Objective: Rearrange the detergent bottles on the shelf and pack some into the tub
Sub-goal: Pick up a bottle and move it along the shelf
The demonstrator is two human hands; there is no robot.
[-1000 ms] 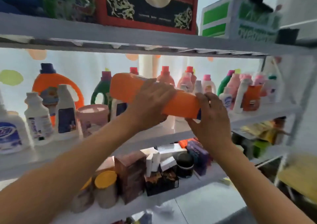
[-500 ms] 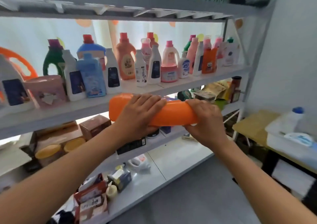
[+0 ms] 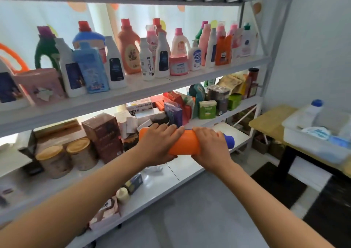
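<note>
An orange detergent bottle (image 3: 187,143) with a blue cap lies on its side in the air, held in front of the lower shelves. My left hand (image 3: 159,143) grips its base end and my right hand (image 3: 210,146) grips its neck end, beside the cap. Several detergent bottles (image 3: 148,58) stand in a row on the upper shelf (image 3: 144,91). A translucent white tub (image 3: 311,139) sits on a wooden table at the far right, with a blue-capped white bottle (image 3: 313,112) and other items lying in it.
The shelf below the bottles holds boxes (image 3: 102,132), tins (image 3: 55,159) and packets. The lowest shelf (image 3: 167,179) carries a few small items. A grey floor lies in front of the rack. The wooden table (image 3: 269,121) with black legs stands beside the rack's right post.
Both hands have carried the orange bottle down from the bottle shelf to lower-shelf height and toward the right. The view has turned right, bringing the table and tub into sight.
</note>
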